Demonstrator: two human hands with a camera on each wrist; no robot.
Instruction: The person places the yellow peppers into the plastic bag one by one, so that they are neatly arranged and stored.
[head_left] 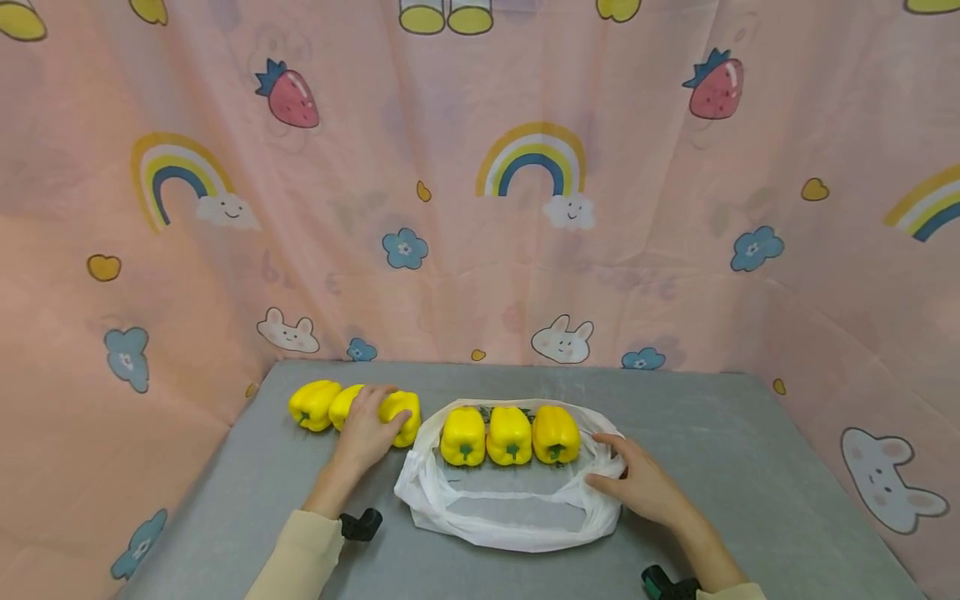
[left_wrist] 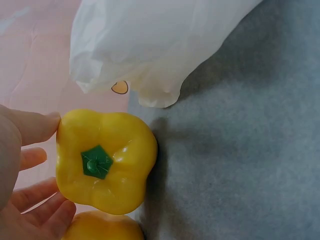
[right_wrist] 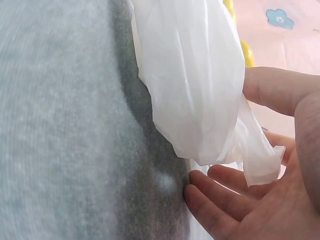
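Now the left hand (head_left: 365,433) wraps its fingers (left_wrist: 31,127) over the yellow pepper (left_wrist: 105,160) nearest the white plastic bag (head_left: 504,508), on the grey table (head_left: 750,467). The right hand (head_left: 637,483) lies at the bag's right edge, fingers loosely spread and touching the plastic. Three peppers (head_left: 510,435) sit inside. Another pepper (head_left: 345,404) is half hidden behind the left hand.
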